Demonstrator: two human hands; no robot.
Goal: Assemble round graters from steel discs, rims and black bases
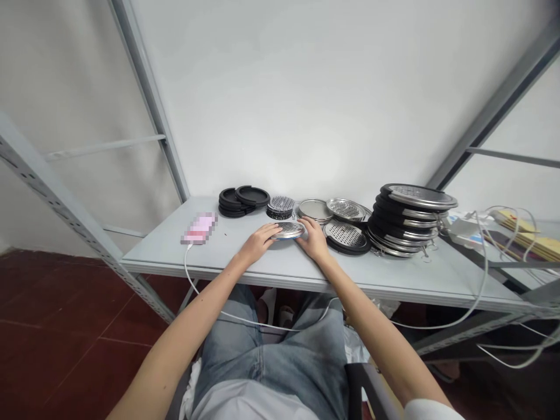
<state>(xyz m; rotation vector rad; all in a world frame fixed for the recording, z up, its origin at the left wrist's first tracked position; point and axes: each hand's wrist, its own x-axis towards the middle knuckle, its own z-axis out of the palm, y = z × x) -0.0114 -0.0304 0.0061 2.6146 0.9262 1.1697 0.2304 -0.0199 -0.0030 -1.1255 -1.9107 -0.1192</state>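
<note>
My left hand (pixel 259 242) and my right hand (pixel 313 238) grip a shiny round metal disc (pixel 287 229) from its two sides, low over the table's front half. The disc lies nearly flat, with a patterned top and a blue edge beneath; its finer details are too small to tell. Just behind it sits a short stack of perforated metal plates (pixel 280 204). Right of my right hand, a holed metal plate (pixel 346 233) rests on a black ring. Plain, silver-rimmed round discs (pixel 315 209) lie behind that hand.
Black round rings (pixel 252 195) are piled at the back left. A tall stack of black rings and metal discs (pixel 405 219) stands at the right. A pink-screened phone (pixel 201 227) is plugged into a white cable (pixel 187 265). Grey metal posts (pixel 149 99) frame the table (pixel 166 251).
</note>
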